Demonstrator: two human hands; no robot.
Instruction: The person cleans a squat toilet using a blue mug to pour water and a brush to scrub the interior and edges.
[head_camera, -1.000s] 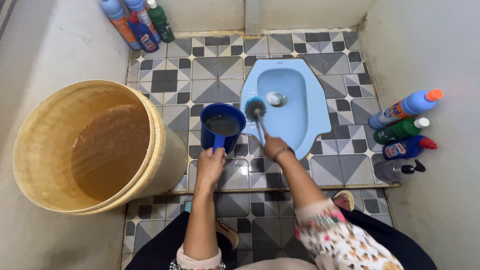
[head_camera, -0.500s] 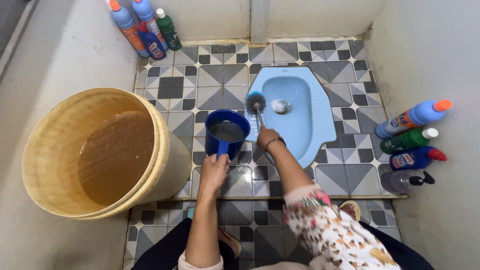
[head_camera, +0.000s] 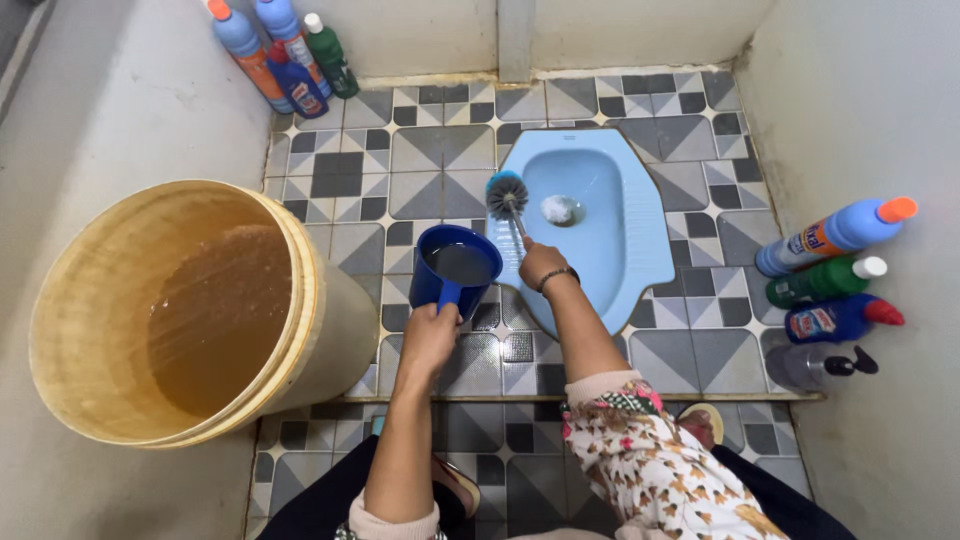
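On the patterned tile floor (head_camera: 440, 150), a water-filled blue dipper (head_camera: 458, 265) in the left hand's (head_camera: 432, 335) closed fingers, right hand (head_camera: 542, 264) fisted around a grey-bristled brush (head_camera: 507, 195).

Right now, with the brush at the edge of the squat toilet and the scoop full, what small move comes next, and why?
Probably tip the blue scoop in the left hand toward the blue squat pan. It holds water, and the right hand has the brush head at the pan's left rim, so wetting that spot likely helps scrubbing.

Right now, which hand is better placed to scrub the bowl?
Right. The right hand already grips the toilet brush at the blue squat toilet rim; the left hand holds the water-filled blue dipper.
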